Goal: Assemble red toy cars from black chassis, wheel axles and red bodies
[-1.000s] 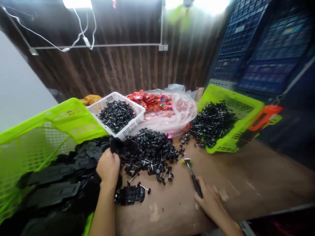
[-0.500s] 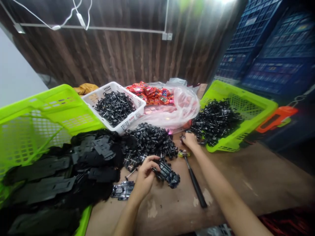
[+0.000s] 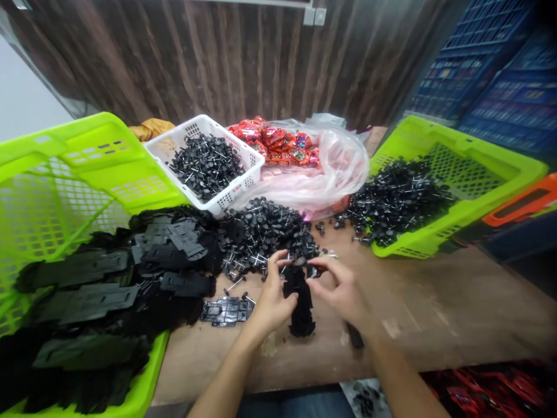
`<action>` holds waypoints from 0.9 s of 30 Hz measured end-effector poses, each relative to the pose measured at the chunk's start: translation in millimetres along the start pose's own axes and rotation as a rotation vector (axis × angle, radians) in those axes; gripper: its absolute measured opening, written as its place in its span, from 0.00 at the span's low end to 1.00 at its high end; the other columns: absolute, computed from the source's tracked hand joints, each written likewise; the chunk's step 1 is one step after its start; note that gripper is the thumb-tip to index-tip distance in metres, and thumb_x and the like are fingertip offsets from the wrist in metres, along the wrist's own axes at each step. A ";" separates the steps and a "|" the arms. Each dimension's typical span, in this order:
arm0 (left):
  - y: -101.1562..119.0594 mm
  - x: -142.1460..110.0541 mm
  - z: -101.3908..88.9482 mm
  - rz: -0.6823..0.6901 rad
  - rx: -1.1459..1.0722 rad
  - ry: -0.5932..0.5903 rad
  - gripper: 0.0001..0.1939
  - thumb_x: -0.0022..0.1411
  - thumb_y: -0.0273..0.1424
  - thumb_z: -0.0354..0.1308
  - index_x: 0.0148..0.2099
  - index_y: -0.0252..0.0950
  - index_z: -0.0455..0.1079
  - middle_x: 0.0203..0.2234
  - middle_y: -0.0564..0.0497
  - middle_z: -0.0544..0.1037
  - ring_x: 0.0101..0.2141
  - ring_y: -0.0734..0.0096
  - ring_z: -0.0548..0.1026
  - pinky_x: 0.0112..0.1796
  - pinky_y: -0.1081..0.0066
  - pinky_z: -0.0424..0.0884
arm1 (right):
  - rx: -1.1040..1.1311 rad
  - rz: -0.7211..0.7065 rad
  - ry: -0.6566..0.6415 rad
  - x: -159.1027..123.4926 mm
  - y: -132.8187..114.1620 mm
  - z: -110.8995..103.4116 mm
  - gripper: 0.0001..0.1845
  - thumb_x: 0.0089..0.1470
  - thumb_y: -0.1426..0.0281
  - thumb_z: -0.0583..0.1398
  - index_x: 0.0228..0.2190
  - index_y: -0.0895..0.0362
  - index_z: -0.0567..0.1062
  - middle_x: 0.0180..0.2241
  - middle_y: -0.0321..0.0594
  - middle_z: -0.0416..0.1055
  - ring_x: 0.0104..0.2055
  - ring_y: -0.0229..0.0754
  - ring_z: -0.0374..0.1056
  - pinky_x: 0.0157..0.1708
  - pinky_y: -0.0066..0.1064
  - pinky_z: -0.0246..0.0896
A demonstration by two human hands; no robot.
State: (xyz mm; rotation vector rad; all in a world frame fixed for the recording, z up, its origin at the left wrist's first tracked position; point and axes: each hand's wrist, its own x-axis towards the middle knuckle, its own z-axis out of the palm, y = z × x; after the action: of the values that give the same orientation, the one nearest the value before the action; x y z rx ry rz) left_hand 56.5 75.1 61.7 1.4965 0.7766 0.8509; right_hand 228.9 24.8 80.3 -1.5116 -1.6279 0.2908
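My left hand (image 3: pixel 275 299) is curled at the left side of a black plastic toy-car base (image 3: pixel 301 310), its thumb against the edge. My right hand (image 3: pixel 342 290) is at the far right end of that base, thumb and forefinger closed around a small dark piece, apparently a wheel axle (image 3: pixel 312 270); the fingers partly hide it. Beneath my right hand lies a hammer, its black handle end (image 3: pixel 354 335) showing. Another black car base (image 3: pixel 227 311) rests flat to the left. Right behind my hands is a heap of black wheels on metal axles (image 3: pixel 267 232).
Car bases fill a green basket (image 3: pixel 143 191) at left. A white basket (image 3: pixel 204 206) and a tipped green basket (image 3: pixel 491 151) hold wheel axles. Red car shells (image 3: pixel 282 145) sit in a clear bag (image 3: pixel 343 168). Blue crates (image 3: pixel 491 87) are stacked at right.
My right hand has come back from the wheels near the right basket to the car base. The base is now turned more upright in view, between both hands. The view has tilted downward.
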 end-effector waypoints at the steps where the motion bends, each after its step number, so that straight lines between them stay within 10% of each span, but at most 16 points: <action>1: 1.6 -0.1 2.3 -0.060 -0.081 0.012 0.41 0.47 0.22 0.58 0.60 0.45 0.44 0.47 0.45 0.68 0.29 0.77 0.74 0.32 0.73 0.71 | 0.013 -0.038 0.006 -11.0 -8.6 6.2 0.13 0.54 0.68 0.58 0.42 0.56 0.71 0.39 0.41 0.72 0.42 0.42 0.68 0.43 0.33 0.65; 5: -3.0 -0.2 10.4 -0.226 -0.286 0.077 0.37 0.47 0.26 0.61 0.57 0.40 0.48 0.32 0.52 0.75 0.30 0.71 0.75 0.32 0.73 0.70 | -0.085 -0.053 0.115 -31.6 -11.1 27.4 0.16 0.55 0.69 0.58 0.47 0.55 0.72 0.39 0.43 0.72 0.42 0.43 0.68 0.43 0.35 0.64; 15: -16.8 -19.2 22.7 -0.004 0.010 0.175 0.22 0.56 0.24 0.54 0.52 0.40 0.54 0.31 0.54 0.73 0.32 0.73 0.74 0.36 0.73 0.67 | -0.405 -0.003 0.160 -42.8 -8.3 48.1 0.19 0.58 0.74 0.54 0.52 0.58 0.70 0.39 0.46 0.71 0.44 0.46 0.67 0.47 0.45 0.54; 27: -6.6 -39.8 -22.0 -0.009 0.002 0.080 0.21 0.56 0.24 0.56 0.51 0.40 0.56 0.32 0.52 0.75 0.35 0.71 0.74 0.38 0.72 0.68 | 0.365 0.323 -0.036 -27.0 -20.5 61.9 0.22 0.43 0.76 0.58 0.44 0.54 0.72 0.42 0.40 0.72 0.44 0.45 0.69 0.44 0.36 0.66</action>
State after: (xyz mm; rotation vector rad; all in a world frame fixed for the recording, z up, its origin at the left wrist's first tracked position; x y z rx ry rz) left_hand 17.2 52.8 53.0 1.4667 0.8422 0.9085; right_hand 167.4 19.1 45.9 -1.4810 -1.2669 0.7538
